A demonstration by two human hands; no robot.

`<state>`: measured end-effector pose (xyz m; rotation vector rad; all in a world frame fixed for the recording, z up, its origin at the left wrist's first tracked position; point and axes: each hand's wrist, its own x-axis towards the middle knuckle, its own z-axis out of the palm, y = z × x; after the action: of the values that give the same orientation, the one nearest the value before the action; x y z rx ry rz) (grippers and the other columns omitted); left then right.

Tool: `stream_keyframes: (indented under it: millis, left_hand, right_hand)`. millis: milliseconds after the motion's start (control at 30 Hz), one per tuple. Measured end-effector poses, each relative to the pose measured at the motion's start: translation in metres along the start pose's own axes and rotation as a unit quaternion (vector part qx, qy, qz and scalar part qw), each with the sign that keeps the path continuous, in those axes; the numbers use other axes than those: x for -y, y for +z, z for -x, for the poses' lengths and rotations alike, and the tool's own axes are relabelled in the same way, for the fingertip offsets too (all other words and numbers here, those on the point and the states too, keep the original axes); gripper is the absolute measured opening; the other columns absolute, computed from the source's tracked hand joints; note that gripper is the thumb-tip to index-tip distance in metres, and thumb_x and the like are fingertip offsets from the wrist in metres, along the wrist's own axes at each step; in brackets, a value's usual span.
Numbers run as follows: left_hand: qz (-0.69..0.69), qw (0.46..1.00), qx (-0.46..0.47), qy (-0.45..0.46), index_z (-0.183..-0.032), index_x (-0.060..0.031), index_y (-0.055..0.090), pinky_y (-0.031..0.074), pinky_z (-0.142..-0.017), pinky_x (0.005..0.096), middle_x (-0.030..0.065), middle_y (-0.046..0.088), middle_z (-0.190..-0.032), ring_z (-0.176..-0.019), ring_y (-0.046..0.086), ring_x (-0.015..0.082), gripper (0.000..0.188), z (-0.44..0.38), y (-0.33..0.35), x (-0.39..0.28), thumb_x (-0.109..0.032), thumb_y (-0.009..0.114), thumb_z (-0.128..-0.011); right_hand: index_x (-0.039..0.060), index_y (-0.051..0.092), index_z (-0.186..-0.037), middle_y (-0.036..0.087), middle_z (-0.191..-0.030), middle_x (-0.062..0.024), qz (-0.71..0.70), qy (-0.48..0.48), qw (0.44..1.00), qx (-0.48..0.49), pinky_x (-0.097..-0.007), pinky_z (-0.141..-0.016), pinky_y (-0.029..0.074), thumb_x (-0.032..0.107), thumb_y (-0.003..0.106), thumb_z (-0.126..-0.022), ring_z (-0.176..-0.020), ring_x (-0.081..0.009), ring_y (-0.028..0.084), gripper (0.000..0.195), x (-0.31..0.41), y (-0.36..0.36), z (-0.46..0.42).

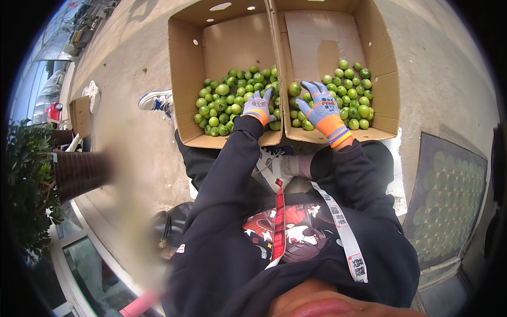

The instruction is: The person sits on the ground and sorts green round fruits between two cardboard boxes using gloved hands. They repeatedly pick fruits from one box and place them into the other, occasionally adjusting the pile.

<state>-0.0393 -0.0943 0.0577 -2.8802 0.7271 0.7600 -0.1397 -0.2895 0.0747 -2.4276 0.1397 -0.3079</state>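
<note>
Two open cardboard boxes stand side by side in front of me, the left box [186, 91] and the right box [382, 91]. Each holds many small round green fruits, probably unripe tomatoes [222, 89]. My left hand [258, 107], in a blue-grey and orange knit glove, lies on the fruits near the right wall of the left box, fingers spread; what is under its palm is hidden. In the right box my right hand [320, 106], gloved alike, reaches over the fruits at the left side. Its fingertips are close to a larger green fruit [294, 89], and whether they touch it is unclear.
A black bag [180, 220] lies on the concrete ground at my left. Farther left are a brown planter [79, 174] with a leafy plant and a small cardboard box [80, 115]. A dark mat with pale round shapes [447, 198] is at the right. My shoes are beside and below the boxes.
</note>
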Motion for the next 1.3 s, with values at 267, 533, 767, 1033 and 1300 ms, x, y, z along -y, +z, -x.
stream_keyframes:
  millis: [267,533,767,1033,1300]
  left_hand:
    - [0.125,0.991,-0.046,-0.031,-0.145,-0.0145,0.034,0.045,-0.100,0.0441,0.0232,0.050,-0.130,-0.119,0.053,0.0381,0.088,-0.003,0.013,0.041,-0.037,0.078,-0.073]
    - [0.749,0.640,-0.160,0.058,-0.133,-0.0099,0.041,0.056,-0.085,0.0319,0.0084,0.056,-0.119,-0.101,0.061,0.0179,0.057,0.048,0.012,0.038,-0.004,0.070,-0.084]
    - [0.773,0.616,-0.083,0.130,-0.138,-0.0109,0.035,0.057,-0.075,0.0311,0.0110,0.056,-0.122,-0.100,0.063,0.0193,0.068,0.101,0.020,-0.015,-0.019,0.074,-0.084]
    - [0.798,0.599,-0.068,0.031,-0.132,-0.0160,0.040,0.055,-0.059,0.0263,0.0068,0.061,-0.102,-0.077,0.063,0.0132,0.048,0.108,0.021,0.001,-0.035,0.063,-0.095]
    - [0.791,0.607,-0.038,0.066,-0.141,-0.0156,0.034,0.057,-0.071,0.0322,0.0116,0.062,-0.115,-0.091,0.066,0.0180,0.060,0.110,0.011,-0.013,-0.046,0.058,-0.095]
  right_hand:
    - [0.0140,0.053,-0.134,0.051,-0.135,-0.0176,0.002,0.008,1.000,-0.003,-0.0463,-0.101,0.042,0.041,0.065,-0.086,-0.122,-0.0367,0.051,0.056,-0.003,0.005,0.001]
    - [0.0216,0.053,-0.135,0.052,-0.131,-0.0173,-0.130,-0.097,0.987,0.007,-0.0434,-0.099,0.045,0.031,0.069,-0.085,-0.116,-0.0361,0.054,0.053,0.021,-0.014,0.000]
    - [0.0173,0.053,-0.134,0.064,-0.109,-0.0129,-0.172,-0.189,0.951,0.175,-0.0408,-0.088,0.050,0.020,0.071,-0.081,-0.102,-0.0313,0.062,0.056,0.057,-0.023,0.022]
    - [0.0155,0.055,-0.134,0.062,-0.121,-0.0162,-0.227,-0.120,0.964,0.074,-0.0405,-0.092,0.049,0.028,0.071,-0.084,-0.109,-0.0324,0.061,0.054,0.037,-0.032,0.007]
    - [0.0133,0.047,-0.140,0.057,-0.124,-0.0195,-0.165,-0.153,0.967,0.119,-0.0429,-0.096,0.046,0.032,0.073,-0.083,-0.113,-0.0367,0.056,0.065,0.038,-0.033,0.016]
